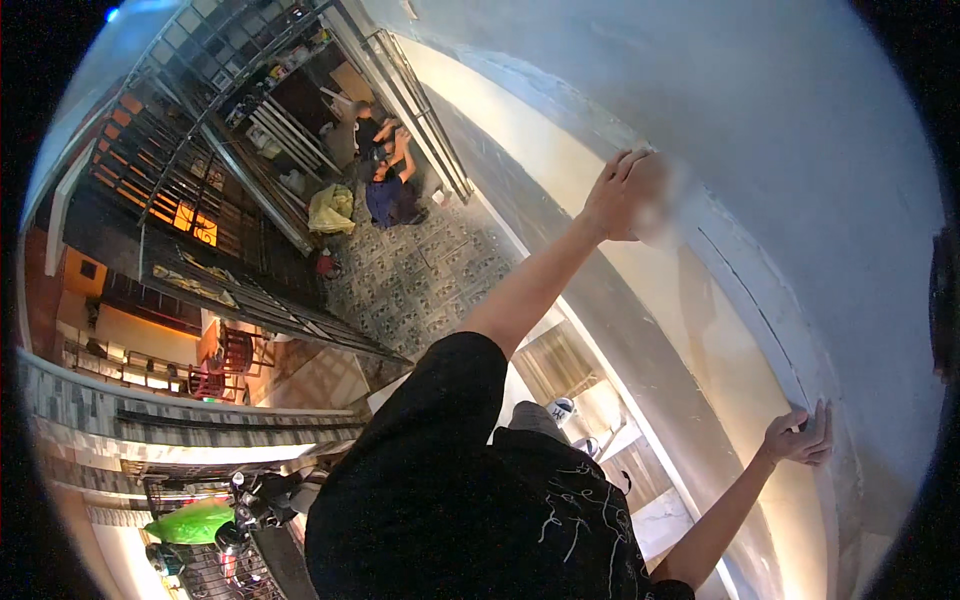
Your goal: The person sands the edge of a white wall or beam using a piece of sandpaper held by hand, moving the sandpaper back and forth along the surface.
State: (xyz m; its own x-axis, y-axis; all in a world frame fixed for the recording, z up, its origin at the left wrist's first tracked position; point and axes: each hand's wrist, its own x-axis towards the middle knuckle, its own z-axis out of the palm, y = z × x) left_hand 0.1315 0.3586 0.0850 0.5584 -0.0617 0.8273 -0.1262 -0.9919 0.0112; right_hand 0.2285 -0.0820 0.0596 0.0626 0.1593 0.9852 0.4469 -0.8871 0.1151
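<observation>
Nearest the camera in the head view, a black T-shirt (pixel 470 490) fills the lower centre. The pale strip (pixel 757 288) on the wall (pixel 840 190) runs from upper centre-right to lower right, marked by a thin dark line. The left hand (pixel 622 197), partly blurred, bends over its upper end; the right hand (pixel 800 438) curls at the lower. Whether either grips, I cannot tell. The strip looks stiff, perhaps brittle; both ends seem the safest holds.

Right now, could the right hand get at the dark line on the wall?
Probably yes: the right hand is close to one end of the dark line, with nothing visible between them.
</observation>
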